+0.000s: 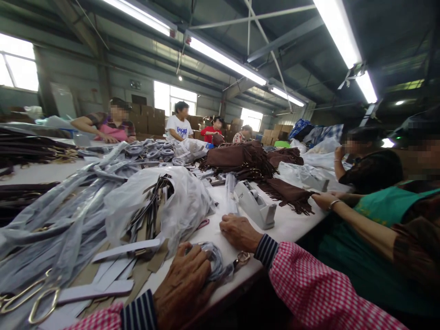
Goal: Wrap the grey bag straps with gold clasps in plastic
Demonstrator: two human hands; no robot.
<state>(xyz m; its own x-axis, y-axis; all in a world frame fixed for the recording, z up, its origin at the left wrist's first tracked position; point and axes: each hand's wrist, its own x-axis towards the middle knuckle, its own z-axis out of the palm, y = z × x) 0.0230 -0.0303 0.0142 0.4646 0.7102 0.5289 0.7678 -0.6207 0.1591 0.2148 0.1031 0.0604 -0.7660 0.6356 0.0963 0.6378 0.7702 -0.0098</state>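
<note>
Pink-checked left sleeve (96,319) crosses the lower edge, closest to my view as I run the rig from afar. At far left, dark straps (30,146) lie heaped on the bench (292,224); nearer, gold rings (57,298) and film-wrapped straps (82,201) spread toward a plastic bag (190,197) stuffed with more, with white strips (127,250) beside it. At centre, my left hand (185,275) bends its fingers over the left side of a coil (215,260) of wrapped strap, which lies on the bench near the front edge. That grip is closed down and appears to have the coil, though the palm side is hidden. My right hand (240,231) rests just beyond, fingers curled under, near the foot of a dispenser (263,213); I cannot tell whether that grip has hold of anything. A gold clasp (243,257) sits right of the coil. Farther right, a fringed brown piece (287,192) meets a co-worker's hand (323,200). I judge the step in hand to be holding the wound strap together; I see no fastening around it. As I read it, the next move calls for steady left fingers, lest the turns spring loose, and for the right to work at the coil or the dispenser, clear of the neighbour.
</note>
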